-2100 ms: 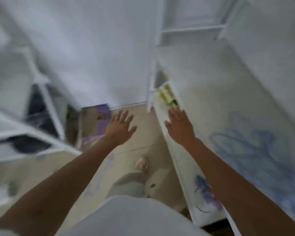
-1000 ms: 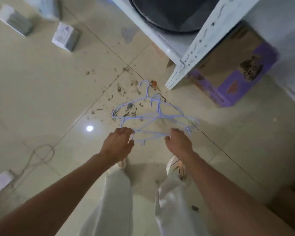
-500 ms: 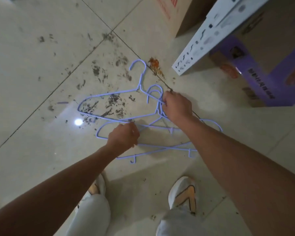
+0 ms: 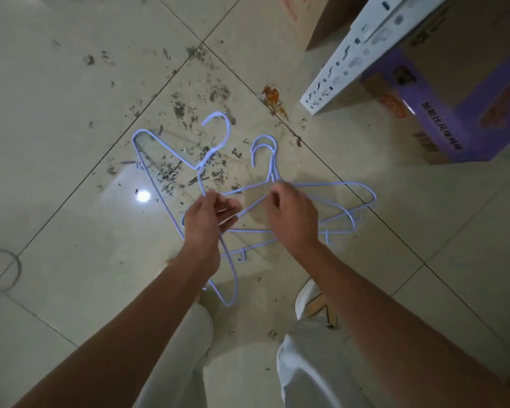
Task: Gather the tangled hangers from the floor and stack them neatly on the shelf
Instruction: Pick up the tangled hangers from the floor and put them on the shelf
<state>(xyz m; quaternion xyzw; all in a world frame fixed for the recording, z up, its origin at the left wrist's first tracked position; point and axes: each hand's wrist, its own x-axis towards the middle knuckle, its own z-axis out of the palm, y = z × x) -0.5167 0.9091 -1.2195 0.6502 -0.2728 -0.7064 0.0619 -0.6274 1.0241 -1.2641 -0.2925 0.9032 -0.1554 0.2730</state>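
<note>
1. The tangled hangers [image 4: 277, 201] are lying on the tiled floor [image 4: 56, 98], around a grout line crossing in the middle of it and just ahead of the person's shoes; they are being worked apart by both hands.
2. One hanger [image 4: 171, 154] is being gripped by the left hand [image 4: 206, 222], closed around its wire just below the hook; it is being tilted up and away, probably so that it is drawn free of the rest.
3. The other hangers are being pinched at the neck under their paired hooks by the right hand [image 4: 292, 216], apparently so that the pile is being kept down and together while the first is being pulled out.
4. Their wide bars are being left spread towards the right, touching the floor.
5. Open floor is being offered on the left and at the near edge, strewn only with dark debris [image 4: 189, 113], so room for swinging a hanger clear seems ample there.
6. The right is being crowded by the white perforated shelf post [image 4: 351, 63] and the purple box [image 4: 454, 119], both well apart from the pile.
</note>
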